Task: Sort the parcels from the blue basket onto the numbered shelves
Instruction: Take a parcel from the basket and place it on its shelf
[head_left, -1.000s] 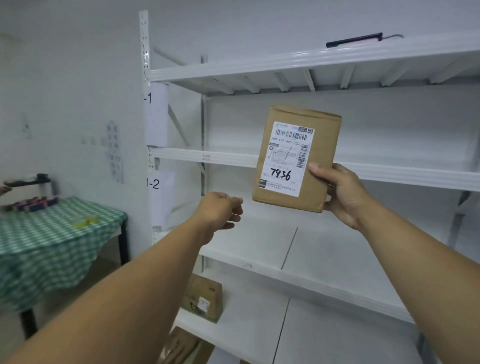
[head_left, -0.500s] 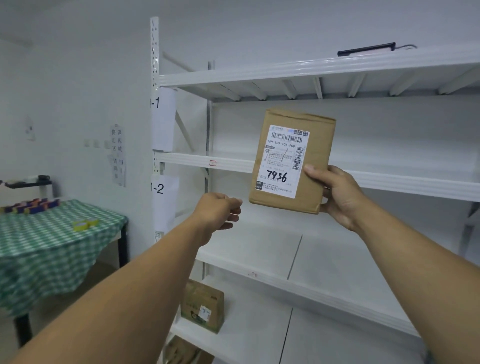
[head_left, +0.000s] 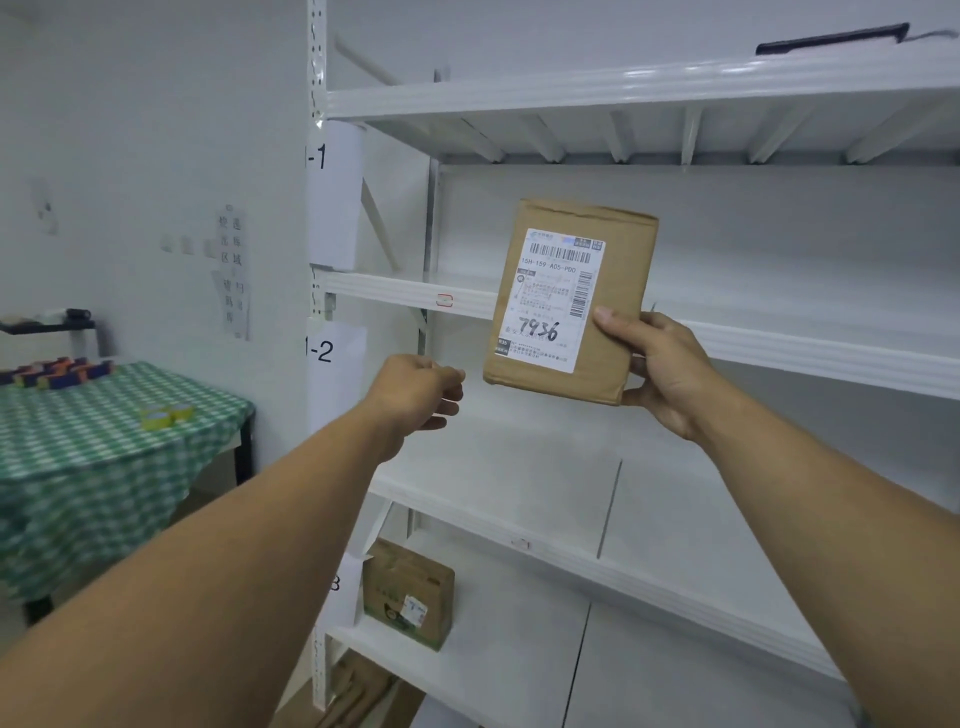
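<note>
The parcel's small print is too blurred to read; only the handwritten 7936 is clear. The right hand grips its lower right corner, holding it upright before the shelves. The left hand, loosely curled, holds nothing. A box sits lower left; a table stands far left.

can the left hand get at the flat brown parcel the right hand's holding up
Probably yes. The left hand hovers empty left of the lower corner of the flat brown parcel, with only air between. The grip of the right hand covers just its right edge, leaving the left side free.
</note>
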